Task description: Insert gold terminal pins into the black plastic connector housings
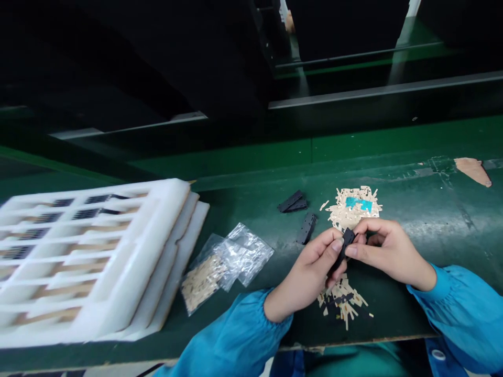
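My left hand (316, 267) is closed round a small, flat black plastic part (346, 242), which is held tilted above the table. Thumb and fingers of my right hand (383, 248) are pinched at the upper right edge of that part; whatever lies between those fingertips is hidden. Just beyond my hands is a pile of thin cream-coloured die-cut pieces (353, 215) with a bright blue piece (358, 203) on top. Below them, more cream pieces mixed with dark bits (346, 303) are scattered. Similar black parts (293, 201) lie left of the pile, and another black part (307, 228) is nearer my left hand.
Stacked white foam trays (137, 251) fill the left side, with black and tan strips in the slots. Beside them are clear plastic bags (245, 254), one holding cream pieces (202, 283). A brown scrap (472, 172) lies far right on the green table (444, 225).
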The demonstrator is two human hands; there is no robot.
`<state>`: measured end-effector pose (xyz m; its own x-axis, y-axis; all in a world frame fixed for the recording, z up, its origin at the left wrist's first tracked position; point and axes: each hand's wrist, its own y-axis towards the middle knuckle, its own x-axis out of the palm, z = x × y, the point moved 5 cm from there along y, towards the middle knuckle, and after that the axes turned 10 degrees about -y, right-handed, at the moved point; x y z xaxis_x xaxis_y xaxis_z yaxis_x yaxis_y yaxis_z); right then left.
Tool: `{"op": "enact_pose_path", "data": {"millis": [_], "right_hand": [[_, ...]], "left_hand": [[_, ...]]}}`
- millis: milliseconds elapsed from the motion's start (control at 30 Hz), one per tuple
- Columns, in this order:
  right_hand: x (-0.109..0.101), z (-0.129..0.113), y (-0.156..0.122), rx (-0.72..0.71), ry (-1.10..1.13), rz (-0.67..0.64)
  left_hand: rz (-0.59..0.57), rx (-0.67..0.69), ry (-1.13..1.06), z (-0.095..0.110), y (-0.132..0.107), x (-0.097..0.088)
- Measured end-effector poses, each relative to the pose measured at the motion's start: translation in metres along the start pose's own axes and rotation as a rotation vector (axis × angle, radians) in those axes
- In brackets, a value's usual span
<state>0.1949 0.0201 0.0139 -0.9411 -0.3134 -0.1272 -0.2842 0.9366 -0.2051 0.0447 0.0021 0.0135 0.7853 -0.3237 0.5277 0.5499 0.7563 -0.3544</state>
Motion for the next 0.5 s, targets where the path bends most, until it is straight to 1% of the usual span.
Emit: {"op": "enact_pose_path", "data": {"millis": [133,200,367,500], "right_hand": [[-0.005,-0.007,0.0,-0.155,-0.209,0.05],[-0.011,-0.011,0.0,-0.197,-0.257,0.076],[-0.02,-0.02,-0.004,-0.271,-0.183,0.111],[-0.017,-0.02,-0.005,-0.247,-0.127,0.101]], "left_hand": [[-0.034,-0.033,-0.006,0.003,-0.002,0.002],[-0.033,-0.05,0.015,0.004,-0.002,0.001],[-0.042,-0.032,0.09,0.007,-0.003,-0.001],[-0.047,-0.041,0.095,0.006,-0.004,0.0]]}}
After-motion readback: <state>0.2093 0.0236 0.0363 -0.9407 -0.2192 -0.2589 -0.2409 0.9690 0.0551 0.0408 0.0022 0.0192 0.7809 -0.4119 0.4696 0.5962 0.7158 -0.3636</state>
